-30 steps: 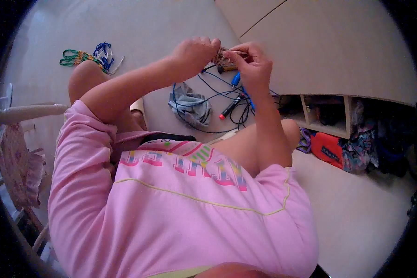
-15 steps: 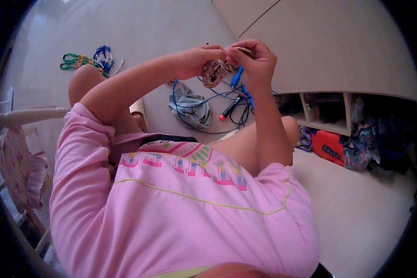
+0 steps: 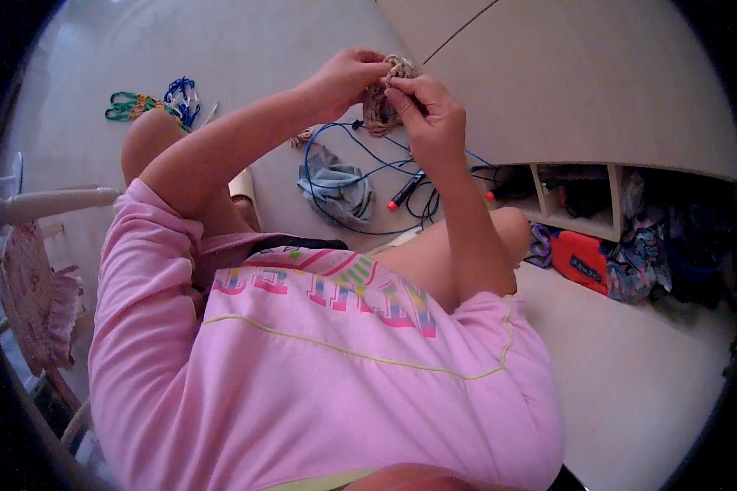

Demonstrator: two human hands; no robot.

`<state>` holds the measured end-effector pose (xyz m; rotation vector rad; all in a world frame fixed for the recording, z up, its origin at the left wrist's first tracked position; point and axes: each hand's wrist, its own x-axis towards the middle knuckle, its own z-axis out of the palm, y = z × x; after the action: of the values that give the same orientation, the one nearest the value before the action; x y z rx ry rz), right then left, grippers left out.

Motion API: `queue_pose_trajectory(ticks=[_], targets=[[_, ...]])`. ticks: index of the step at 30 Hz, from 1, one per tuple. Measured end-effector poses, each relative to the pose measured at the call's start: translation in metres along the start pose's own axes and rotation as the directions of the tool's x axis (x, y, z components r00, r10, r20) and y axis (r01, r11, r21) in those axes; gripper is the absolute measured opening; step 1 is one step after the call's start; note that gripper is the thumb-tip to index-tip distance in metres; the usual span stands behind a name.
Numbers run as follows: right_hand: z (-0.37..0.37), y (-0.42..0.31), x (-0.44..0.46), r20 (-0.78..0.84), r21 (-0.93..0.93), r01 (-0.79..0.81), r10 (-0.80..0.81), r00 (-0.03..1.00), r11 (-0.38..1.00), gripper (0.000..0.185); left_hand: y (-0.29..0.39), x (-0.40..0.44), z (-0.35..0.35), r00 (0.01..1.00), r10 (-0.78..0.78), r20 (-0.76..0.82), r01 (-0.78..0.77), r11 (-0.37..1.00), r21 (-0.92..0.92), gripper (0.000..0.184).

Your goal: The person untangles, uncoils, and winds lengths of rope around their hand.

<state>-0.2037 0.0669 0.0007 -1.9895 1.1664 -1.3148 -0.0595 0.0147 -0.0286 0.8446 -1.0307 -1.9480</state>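
In front of me, both hands hold a coiled bundle of tan and brown cord (image 3: pixel 379 117). My left hand (image 3: pixel 345 80) grips its upper left side with the fingers closed. My right hand (image 3: pixel 436 119) pinches a strand at the top between thumb and forefinger. Beneath the bundle, on the floor, lies a blue skipping rope (image 3: pixel 319 131) in loose loops. A short tan tassel-like end (image 3: pixel 301 138) shows below my left wrist. A grey cloth (image 3: pixel 334 188) lies crumpled under the blue loops, beside a dark handle with a red tip (image 3: pixel 404 193).
Green and yellow netted cord (image 3: pixel 131 106) and blue and white cord (image 3: pixel 183 100) lie by my left knee. A cubby shelf (image 3: pixel 577 221) stands at right, with a red pouch (image 3: pixel 580 260) and patterned fabric (image 3: pixel 635 270) in front. A white chair rail (image 3: pixel 57 203) is at left.
Both hands have risen slightly and shifted left with the cord bundle, which now hangs more upright. My right hand has turned, and its forearm now covers the blue handles.
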Motion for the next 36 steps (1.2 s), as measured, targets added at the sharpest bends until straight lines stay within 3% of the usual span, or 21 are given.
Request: queue_pose_trajectory(ticks=[2,6,9,11,14,17,20,23,26,29,31,33,35,36], targets=[[-0.002,-0.005,0.001,-0.011,-0.184,0.055,-0.058,0.998,0.981,0.011,0.001,0.0,-0.002,0.999,-0.04,-0.026,0.04,0.999,-0.005,0.024],[-0.002,-0.005,0.003,-0.006,-0.308,0.065,-0.07,0.998,0.949,0.011,0.008,-0.007,0.0,0.991,-0.131,-0.017,0.129,0.989,-0.066,0.024],[-0.002,-0.005,0.003,0.006,-0.387,0.089,-0.094,0.996,0.918,0.011,0.009,-0.007,0.0,0.99,-0.116,-0.075,0.112,0.992,-0.052,0.025],[-0.003,-0.004,0.004,0.009,-0.438,0.119,-0.128,0.992,0.891,0.011,0.005,-0.006,-0.003,0.995,-0.025,-0.099,0.026,1.0,0.008,0.028],[-0.004,-0.002,0.004,0.022,-0.492,0.048,-0.043,0.999,0.869,0.011,0.001,-0.002,-0.004,0.994,0.033,-0.105,-0.025,0.997,0.078,0.033],[-0.005,0.006,0.006,0.015,-0.453,0.12,-0.127,0.992,0.883,0.012,0.001,-0.003,-0.001,0.995,0.052,-0.09,-0.044,0.995,0.095,0.037],[-0.011,0.003,0.01,-0.008,-0.382,0.12,-0.134,0.991,0.916,0.012,0.009,-0.009,0.006,0.997,0.036,-0.066,-0.033,0.998,0.052,0.041],[-0.022,0.002,0.013,0.053,-0.181,-0.079,0.09,0.994,0.98,0.015,0.011,-0.01,0.006,0.999,-0.006,-0.032,0.008,0.999,0.033,0.043],[-0.032,0.015,0.014,0.114,-0.051,-0.316,0.32,0.941,0.947,0.016,0.008,-0.009,0.007,1.0,0.005,0.014,-0.006,0.998,0.061,0.044],[-0.034,0.028,0.01,0.07,-0.135,-0.324,0.335,0.94,0.936,0.024,0.013,-0.013,0.011,0.993,0.074,0.09,-0.089,0.98,0.178,0.044],[-0.03,0.036,0.009,0.021,0.008,-0.261,0.261,0.965,0.965,0.028,0.015,-0.017,0.012,0.982,0.128,0.142,-0.162,0.953,0.258,0.044],[-0.027,0.031,0.011,0.091,0.26,-0.353,0.341,0.935,0.899,0.031,0.017,-0.018,0.012,0.964,0.188,0.191,-0.241,0.917,0.316,0.044],[-0.03,0.016,0.012,0.329,0.543,-0.569,0.467,0.821,0.617,0.033,0.019,-0.021,0.012,0.967,0.178,0.184,-0.24,0.881,0.408,0.042],[-0.029,0.012,0.012,0.313,0.565,-0.545,0.45,0.836,0.619,0.032,0.021,-0.022,0.013,0.967,0.177,0.183,-0.242,0.857,0.455,0.04]])
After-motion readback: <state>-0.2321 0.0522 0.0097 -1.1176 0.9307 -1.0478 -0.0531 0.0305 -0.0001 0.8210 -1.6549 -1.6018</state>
